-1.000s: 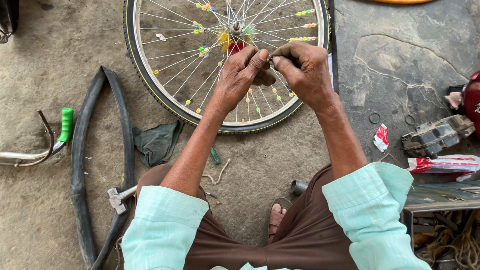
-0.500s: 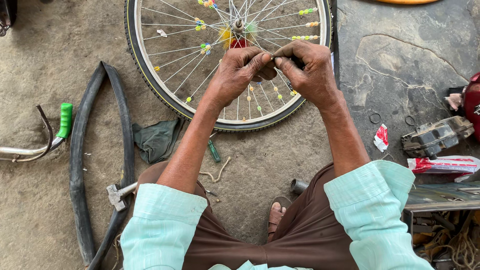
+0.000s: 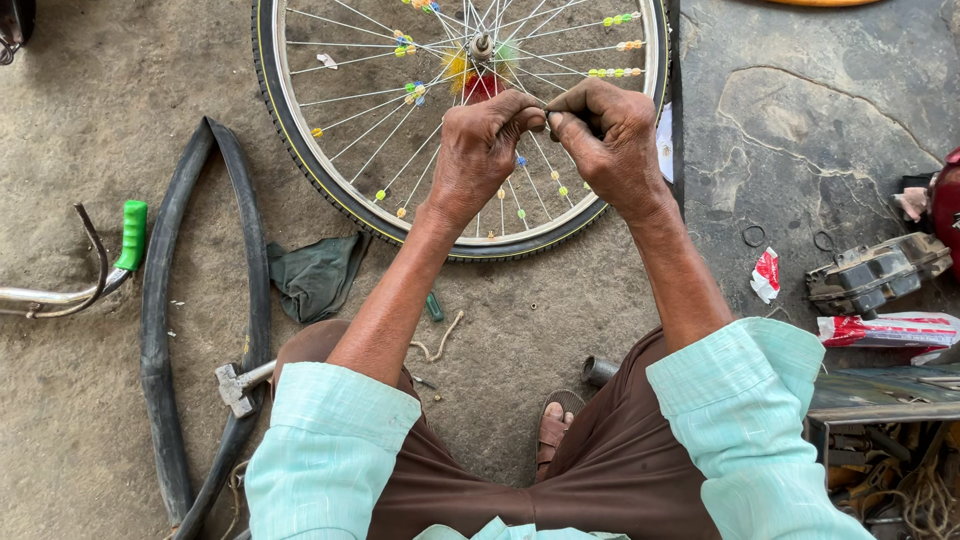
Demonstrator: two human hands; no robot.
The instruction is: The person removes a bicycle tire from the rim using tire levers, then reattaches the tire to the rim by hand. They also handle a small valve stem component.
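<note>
A bicycle wheel (image 3: 330,195) with a black tyre, silver rim and coloured beads on its spokes lies flat on the ground ahead of me. Both my hands hover over its near side. My left hand (image 3: 482,152) and my right hand (image 3: 606,135) meet fingertip to fingertip, pinching a small thin metal part (image 3: 546,116) between them; I cannot tell what it is. My forearms reach out from light turquoise sleeves.
A black inner tube (image 3: 160,330) curves at the left beside a handlebar with a green grip (image 3: 131,234). A dark rag (image 3: 316,275), a hammer (image 3: 240,384), a small green tool (image 3: 434,306), a stone slab (image 3: 820,130) and a cluttered toolbox (image 3: 880,440) surround me.
My hands have drawn closer together over the wheel, and the fingertips now pinch the small part between them. The wheel has stayed in place.
</note>
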